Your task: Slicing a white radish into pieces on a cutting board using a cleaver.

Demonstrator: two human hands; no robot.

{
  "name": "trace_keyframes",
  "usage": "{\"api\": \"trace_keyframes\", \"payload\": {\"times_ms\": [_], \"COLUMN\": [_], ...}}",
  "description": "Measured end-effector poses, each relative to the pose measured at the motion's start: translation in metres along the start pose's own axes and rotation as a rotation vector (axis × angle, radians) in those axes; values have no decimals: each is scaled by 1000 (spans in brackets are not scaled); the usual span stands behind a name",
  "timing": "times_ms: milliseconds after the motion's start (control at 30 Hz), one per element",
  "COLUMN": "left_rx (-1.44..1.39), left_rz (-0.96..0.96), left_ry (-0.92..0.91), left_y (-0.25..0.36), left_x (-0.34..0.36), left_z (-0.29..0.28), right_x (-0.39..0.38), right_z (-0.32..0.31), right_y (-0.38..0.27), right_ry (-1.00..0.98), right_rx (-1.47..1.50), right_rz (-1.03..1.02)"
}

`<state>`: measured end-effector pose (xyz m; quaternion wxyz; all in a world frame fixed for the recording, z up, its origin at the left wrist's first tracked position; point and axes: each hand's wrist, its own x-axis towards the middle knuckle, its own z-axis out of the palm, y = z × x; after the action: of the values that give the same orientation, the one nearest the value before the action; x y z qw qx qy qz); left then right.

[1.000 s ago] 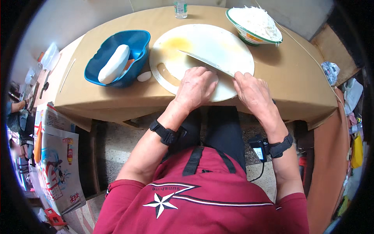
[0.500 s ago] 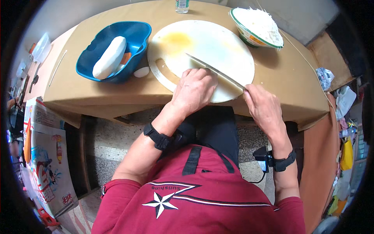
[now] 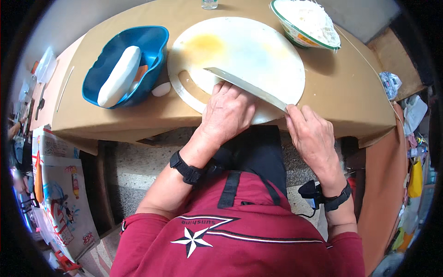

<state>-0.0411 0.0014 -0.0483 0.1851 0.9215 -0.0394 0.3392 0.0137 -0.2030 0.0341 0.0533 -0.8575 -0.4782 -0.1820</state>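
Observation:
My right hand (image 3: 314, 138) is closed round the handle of a kitchen knife (image 3: 256, 90). The blade slants up and left across the near part of a round white cutting board (image 3: 258, 51), its broad side showing. My left hand (image 3: 227, 111) rests at the board's near edge, fingers curled down right against the blade. Whatever lies under those fingers is hidden. To the left stands a blue basin (image 3: 104, 55) with a long peeled white radish (image 3: 120, 76) and an orange-brown piece (image 3: 140, 73) in it. A small white piece (image 3: 161, 89) lies on the table between basin and board.
A green-rimmed bowl (image 3: 295, 38) heaped with white shreds (image 3: 310, 21) stands at the far right of the brown-covered table (image 3: 341, 92). A clear bottle (image 3: 209, 3) is at the back. A printed carton (image 3: 64, 194) stands at the lower left, below the table edge.
The knife has tilted, so more of its blade face shows, and its tip sits further left. The whole view has shifted slightly. Both hands remain near the board's front edge.

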Motion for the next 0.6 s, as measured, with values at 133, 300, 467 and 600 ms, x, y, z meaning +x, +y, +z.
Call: {"api": "trace_keyframes", "payload": {"times_ms": [133, 300, 467, 600], "left_rx": [-11, -6, -20, -1], "left_rz": [1, -2, -1, 0], "left_ry": [7, -4, 5, -15], "left_y": [1, 5, 4, 7], "left_x": [1, 2, 2, 5], "left_z": [-1, -4, -3, -7], "right_x": [4, 21, 43, 37], "right_z": [2, 16, 30, 30], "right_y": [-3, -11, -20, -5], "right_ry": [-40, -57, -21, -8], "right_rx": [17, 24, 20, 7], "right_rz": [-2, -36, -59, -48]}}
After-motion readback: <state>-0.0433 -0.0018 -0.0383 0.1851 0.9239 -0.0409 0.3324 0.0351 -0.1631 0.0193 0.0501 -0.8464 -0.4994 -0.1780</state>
